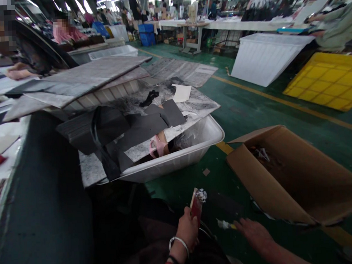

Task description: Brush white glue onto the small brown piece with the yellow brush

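Nearest to the camera, the person's left hand (187,228) is rising from the lower edge, with a silver bracelet (178,241) circling its wrist. This hand is closing its fingers around the lower part of a flat red piece (197,209), which is standing nearly upright, its narrow side showing pale like wood. On its top end a whitish clump (201,195) is sitting. To the right, the right hand (254,233) is reaching in with fingers rather straight, and the fingertips are pinching the yellow end of a small tool (225,223); how firmly, I cannot tell because of blur. The tool's whitish tip is pointing left, near the red piece but apart from it.

In my judgement, the red piece is being light and stiff, easy for one hand, and the clump is looking soft or sticky, maybe slippery. So the best hold is staying low, on the clean flat faces, away from the top. The tool is probably weighing little; the yellow end is offering the safer grip. Beyond the hands, a cardboard box (262,186) is lying open on the green floor (172,190).
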### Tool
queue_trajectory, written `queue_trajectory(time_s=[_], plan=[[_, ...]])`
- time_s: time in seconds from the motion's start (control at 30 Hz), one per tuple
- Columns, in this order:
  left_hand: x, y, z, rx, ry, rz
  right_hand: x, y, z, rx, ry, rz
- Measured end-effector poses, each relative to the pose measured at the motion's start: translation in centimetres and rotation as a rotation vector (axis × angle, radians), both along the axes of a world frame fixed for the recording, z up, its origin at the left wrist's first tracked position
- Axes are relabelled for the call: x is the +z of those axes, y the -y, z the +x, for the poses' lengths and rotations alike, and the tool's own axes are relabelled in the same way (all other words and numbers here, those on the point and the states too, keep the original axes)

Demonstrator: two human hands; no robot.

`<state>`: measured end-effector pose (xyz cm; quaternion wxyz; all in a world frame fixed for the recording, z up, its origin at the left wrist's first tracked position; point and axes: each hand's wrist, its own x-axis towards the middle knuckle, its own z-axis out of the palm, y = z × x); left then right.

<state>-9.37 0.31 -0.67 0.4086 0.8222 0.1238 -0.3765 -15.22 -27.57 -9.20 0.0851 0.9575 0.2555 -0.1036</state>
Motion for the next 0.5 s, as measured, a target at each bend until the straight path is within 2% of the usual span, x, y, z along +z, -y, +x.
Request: queue_trajectory(time_s=[0.07,0.13,0.23,0.3,0.4,0.5], plan=[[-0.2,0.0,-0.1,-0.007,-0.005,-0.009,0.5,1.4,-0.4,-0.087,0.087,0.031],[-0.2,0.1,0.0,-0.030,-0.003,-0.016,2.0,1.3,1.0,-0.165,0.165,0.098],[0.1,0.3,0.2,-0.075,0.014,-0.020,4.5,-0.8,4.5,-0.222,0.198,0.176],[0.3,0.4,0.3,-0.097,0.030,-0.020,5.5,-2.4,6.4,-0.226,0.198,0.193],[0.4,0.5,0.3,-0.092,0.038,-0.012,5.0,-3.5,6.7,-0.158,0.197,0.188],[0.4,0.4,0.2,-0.063,0.027,-0.003,2.8,-2.0,4.4,-0.010,0.123,0.162]])
